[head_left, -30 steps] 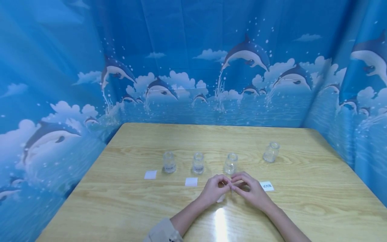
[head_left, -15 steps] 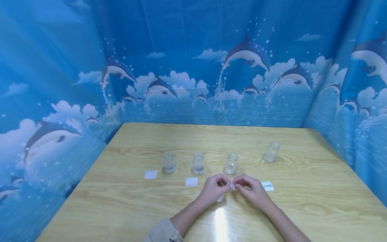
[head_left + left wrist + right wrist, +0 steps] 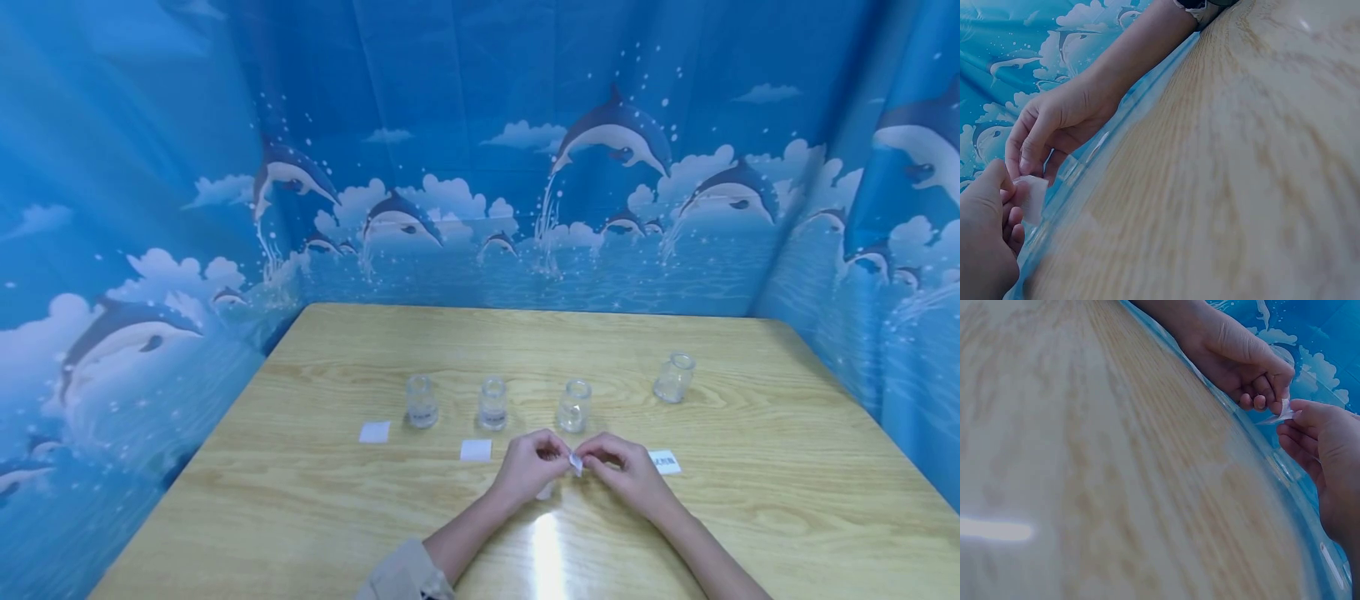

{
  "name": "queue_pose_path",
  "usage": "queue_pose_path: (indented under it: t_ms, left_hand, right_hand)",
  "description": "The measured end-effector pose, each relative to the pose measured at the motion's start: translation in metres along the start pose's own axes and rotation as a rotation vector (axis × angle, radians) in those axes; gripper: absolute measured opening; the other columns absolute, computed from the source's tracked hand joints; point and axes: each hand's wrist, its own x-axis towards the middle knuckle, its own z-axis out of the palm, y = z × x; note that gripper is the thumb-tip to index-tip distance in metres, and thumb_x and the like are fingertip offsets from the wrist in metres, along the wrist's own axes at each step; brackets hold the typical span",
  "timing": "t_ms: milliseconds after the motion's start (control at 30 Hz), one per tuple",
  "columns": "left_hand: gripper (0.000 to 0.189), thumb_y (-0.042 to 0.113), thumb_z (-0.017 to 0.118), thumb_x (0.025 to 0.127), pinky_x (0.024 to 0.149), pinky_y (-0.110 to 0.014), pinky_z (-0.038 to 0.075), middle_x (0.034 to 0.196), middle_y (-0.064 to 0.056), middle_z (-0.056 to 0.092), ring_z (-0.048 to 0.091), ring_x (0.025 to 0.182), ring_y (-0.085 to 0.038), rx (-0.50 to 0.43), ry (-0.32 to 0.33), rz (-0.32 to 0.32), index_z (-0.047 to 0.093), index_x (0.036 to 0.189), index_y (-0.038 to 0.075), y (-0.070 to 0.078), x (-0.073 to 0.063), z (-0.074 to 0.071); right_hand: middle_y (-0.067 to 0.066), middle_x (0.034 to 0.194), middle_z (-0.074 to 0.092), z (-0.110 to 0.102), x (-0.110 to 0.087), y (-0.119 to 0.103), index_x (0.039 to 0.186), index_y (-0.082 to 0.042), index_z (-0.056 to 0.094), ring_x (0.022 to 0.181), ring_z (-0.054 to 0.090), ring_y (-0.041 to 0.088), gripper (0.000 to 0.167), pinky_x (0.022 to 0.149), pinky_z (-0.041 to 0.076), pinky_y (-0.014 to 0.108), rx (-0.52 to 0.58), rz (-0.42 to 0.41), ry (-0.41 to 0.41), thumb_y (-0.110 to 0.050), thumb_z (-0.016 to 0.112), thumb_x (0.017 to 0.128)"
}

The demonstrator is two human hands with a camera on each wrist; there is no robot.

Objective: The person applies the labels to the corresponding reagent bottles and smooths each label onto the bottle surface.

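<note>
Both hands meet over the table, in front of the third clear glass jar [image 3: 574, 408]. My left hand [image 3: 527, 471] pinches a small white label [image 3: 576, 463] between thumb and index finger. From the other side my right hand [image 3: 626, 475] pinches the same label by its edge. In the left wrist view the label [image 3: 1034, 200] hangs from the fingertips as a thin pale square; in the right wrist view it looks folded over. Another white piece [image 3: 545, 491] lies partly hidden under my left hand.
Two glass jars with dark print low on them, a left jar [image 3: 422, 403] and a middle jar [image 3: 492, 405], stand in the row. A fourth jar [image 3: 674, 378] is farther back right. Paper squares [image 3: 374, 432] [image 3: 476, 450] lie in front; a printed label [image 3: 665, 462] lies right.
The label between the fingertips has turned from edge-on to showing its face, and the right fingers have uncurled slightly off it. The hands stay in about the same place.
</note>
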Motion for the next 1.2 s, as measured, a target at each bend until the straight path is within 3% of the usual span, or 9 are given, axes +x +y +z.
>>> queue_pose_path:
  t_ms: [167,400,567,800,1000,1200]
  left_hand:
    - [0.004,0.004,0.065,0.074,0.061,-0.020,0.049,0.070,0.008,0.060,0.053,0.064,-0.005,-0.012,0.021,0.007,0.063,0.077,0.006,-0.001,0.000,0.000]
    - [0.020,0.018,0.073,0.078,0.067,-0.022,0.050,0.078,0.005,0.064,0.058,0.070,-0.008,-0.095,-0.009,-0.024,0.059,0.087,0.008,0.000,0.000,-0.001]
    - [0.019,0.015,0.073,0.078,0.068,-0.023,0.050,0.080,0.006,0.065,0.058,0.072,-0.007,-0.105,-0.017,0.007,0.060,0.090,0.007,0.000,0.000,0.000]
    - [0.015,0.010,0.070,0.079,0.064,-0.022,0.050,0.080,0.006,0.065,0.056,0.069,-0.005,-0.041,0.052,0.099,0.066,0.093,0.009,-0.001,0.000,0.001]
    - [0.013,0.009,0.070,0.079,0.061,-0.022,0.050,0.079,0.006,0.064,0.054,0.066,-0.004,-0.016,0.118,0.124,0.070,0.092,0.009,0.001,0.001,-0.001]
    - [0.012,0.007,0.069,0.080,0.059,-0.022,0.050,0.082,0.001,0.066,0.054,0.066,-0.005,-0.017,0.154,0.138,0.071,0.092,0.007,-0.001,0.002,-0.002]
  right_hand:
    - [0.011,0.087,0.065,-0.001,0.004,-0.018,0.090,0.005,0.065,0.081,0.063,0.017,0.021,0.074,0.052,0.024,-0.018,-0.036,-0.003,0.019,0.060,0.076]
    - [0.012,0.086,0.065,-0.002,0.008,-0.032,0.089,0.006,0.065,0.081,0.063,0.016,0.020,0.075,0.051,0.023,-0.041,-0.035,0.014,0.019,0.061,0.075]
    - [0.010,0.086,0.065,-0.002,0.006,-0.026,0.091,0.005,0.065,0.081,0.063,0.017,0.019,0.075,0.051,0.023,-0.053,-0.026,0.033,0.017,0.061,0.077]
    - [0.005,0.086,0.066,0.000,0.000,0.003,0.093,-0.001,0.066,0.077,0.062,0.011,0.022,0.073,0.050,0.020,-0.061,0.031,0.105,0.015,0.062,0.078]
    - [0.013,0.085,0.066,-0.001,0.000,0.003,0.094,0.005,0.063,0.076,0.063,0.012,0.018,0.072,0.050,0.018,-0.019,0.092,0.172,0.013,0.062,0.078]
    - [0.011,0.085,0.066,-0.002,0.001,-0.002,0.096,0.003,0.064,0.076,0.062,0.010,0.015,0.068,0.051,0.019,-0.002,0.153,0.213,0.007,0.063,0.081]
